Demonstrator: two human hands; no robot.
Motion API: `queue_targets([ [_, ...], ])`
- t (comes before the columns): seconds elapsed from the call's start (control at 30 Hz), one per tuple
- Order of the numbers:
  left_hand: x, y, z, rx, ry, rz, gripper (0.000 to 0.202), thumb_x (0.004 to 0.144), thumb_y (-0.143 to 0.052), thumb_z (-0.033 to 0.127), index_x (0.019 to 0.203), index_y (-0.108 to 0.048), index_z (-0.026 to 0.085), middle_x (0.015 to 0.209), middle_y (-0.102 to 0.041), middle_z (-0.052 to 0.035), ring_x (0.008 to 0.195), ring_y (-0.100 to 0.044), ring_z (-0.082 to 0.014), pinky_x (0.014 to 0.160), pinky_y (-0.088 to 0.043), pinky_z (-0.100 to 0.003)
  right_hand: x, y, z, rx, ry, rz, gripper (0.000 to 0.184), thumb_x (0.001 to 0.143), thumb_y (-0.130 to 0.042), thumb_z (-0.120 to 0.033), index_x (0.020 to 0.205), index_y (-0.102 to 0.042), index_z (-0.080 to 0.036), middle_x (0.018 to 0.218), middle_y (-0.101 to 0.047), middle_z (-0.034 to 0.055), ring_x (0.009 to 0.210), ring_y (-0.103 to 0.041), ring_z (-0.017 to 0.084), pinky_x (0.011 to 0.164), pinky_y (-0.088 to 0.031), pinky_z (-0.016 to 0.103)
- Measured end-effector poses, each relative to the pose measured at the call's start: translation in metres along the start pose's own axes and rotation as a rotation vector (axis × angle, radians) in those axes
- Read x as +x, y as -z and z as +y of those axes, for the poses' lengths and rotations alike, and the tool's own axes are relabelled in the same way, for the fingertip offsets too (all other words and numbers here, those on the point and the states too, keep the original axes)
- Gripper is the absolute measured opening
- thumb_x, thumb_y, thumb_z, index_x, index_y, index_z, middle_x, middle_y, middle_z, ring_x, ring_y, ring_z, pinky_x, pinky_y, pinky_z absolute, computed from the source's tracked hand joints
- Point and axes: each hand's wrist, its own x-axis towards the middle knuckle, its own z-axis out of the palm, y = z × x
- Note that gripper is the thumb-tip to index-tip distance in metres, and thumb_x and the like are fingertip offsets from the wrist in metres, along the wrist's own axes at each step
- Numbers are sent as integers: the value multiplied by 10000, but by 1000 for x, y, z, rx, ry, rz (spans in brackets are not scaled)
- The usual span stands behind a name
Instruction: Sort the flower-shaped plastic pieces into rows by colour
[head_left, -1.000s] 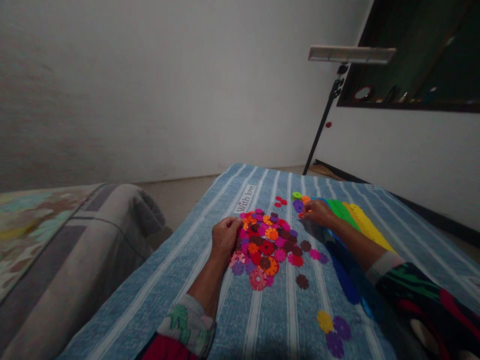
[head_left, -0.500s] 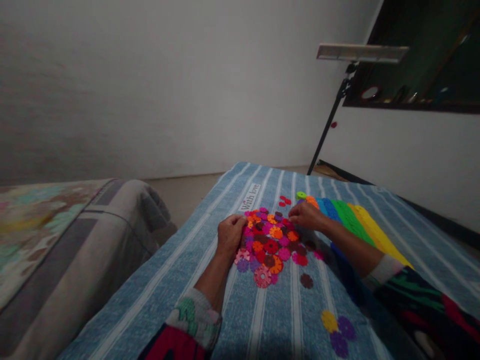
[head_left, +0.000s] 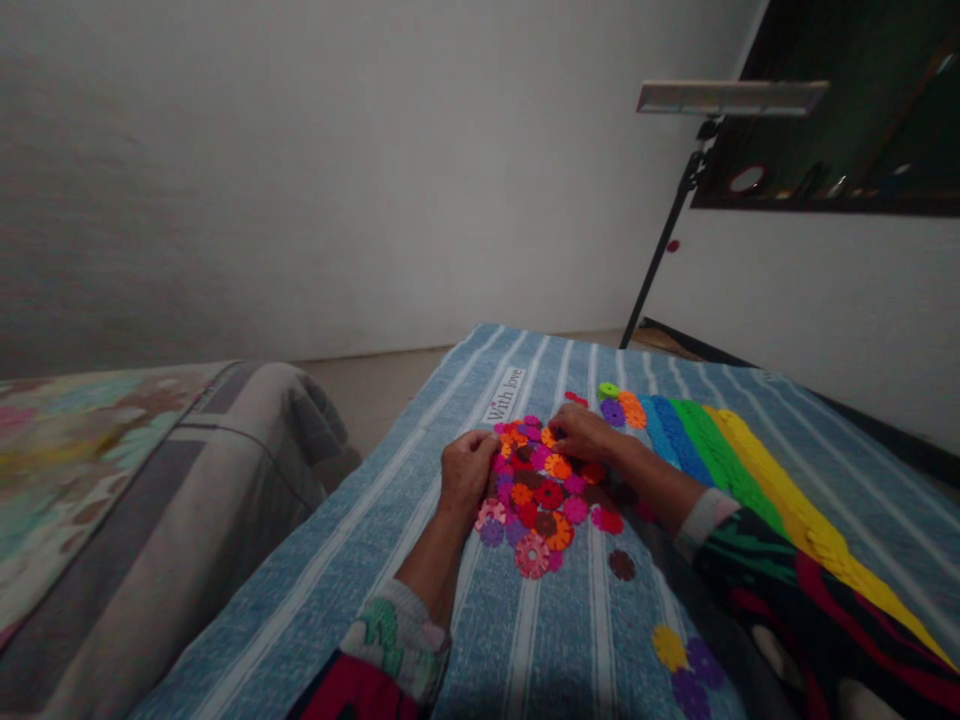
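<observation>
A loose pile of flower-shaped plastic discs [head_left: 547, 493] in red, pink, orange, purple and brown lies on a striped blue tablecloth [head_left: 337, 580]. My left hand [head_left: 466, 470] rests against the pile's upper left edge, thumb and fingers closed together; whatever they hold is hidden. Over the upper right of the pile, my right hand [head_left: 583, 432] has its fingertips pinched down among the discs. I cannot make out what is in that pinch. Just beyond this hand lie small red discs [head_left: 575, 398], partly covered by it.
Right of the pile run sorted rows of discs: blue [head_left: 679, 445], green [head_left: 731, 480] and yellow [head_left: 817, 530]. Orange discs [head_left: 631, 409], purple discs [head_left: 612, 412] and lime discs [head_left: 607, 391] sit at their far left. Nearer me are a brown disc [head_left: 622, 565] and a yellow disc [head_left: 669, 648].
My right hand has moved left, from the pile's right edge to over its upper part, uncovering the purple discs. My left hand stays at the left edge. The view has shifted slightly.
</observation>
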Motion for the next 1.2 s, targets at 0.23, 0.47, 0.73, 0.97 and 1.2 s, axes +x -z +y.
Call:
queue_targets([
  [0.23, -1, 0, 2, -5, 1, 5, 256, 640, -643, 393, 692, -732, 158, 617, -655, 10, 605, -552, -145, 625, -431, -258, 0, -2, -1, 245, -66, 89, 56, 687, -687, -170, 728, -723, -157, 771, -688, 18, 768, -619, 167, 673, -438, 234],
  [0.47, -2, 1, 6, 19, 6, 0, 260, 643, -649, 396, 691, -731, 154, 631, -659, 11, 624, -552, -142, 631, -429, -254, -5, 15, 26, 482, -170, 276, 182, 754, -635, -302, 752, -738, -151, 721, -720, 12, 634, -616, 126, 598, -447, 210],
  [0.73, 3, 2, 5, 25, -7, 3, 275, 633, -660, 401, 722, -739, 154, 668, -690, -11, 643, -576, -163, 657, -452, -272, -39, 43, 110, 312, -453, 401, 109, 689, -652, -213, 628, -719, -152, 544, -645, 2, 566, -585, 137, 523, -385, 212],
  [0.97, 0, 3, 13, 51, 7, 13, 297, 616, -655, 412, 727, -747, 152, 691, -708, -14, 682, -601, -176, 686, -460, -276, -52, 29, 134, 147, -504, 329, 131, 710, -630, -131, 663, -742, -178, 658, -707, 7, 732, -649, 152, 611, -415, 195],
  [1.2, -1, 3, 12, 52, 21, 19, 308, 621, -670, 414, 748, -753, 146, 690, -712, -16, 665, -600, -170, 665, -457, -272, -48, 19, 137, 39, -514, 241, 159, 894, -635, -279, 833, -704, -149, 866, -719, 26, 797, -653, 150, 746, -499, 285],
])
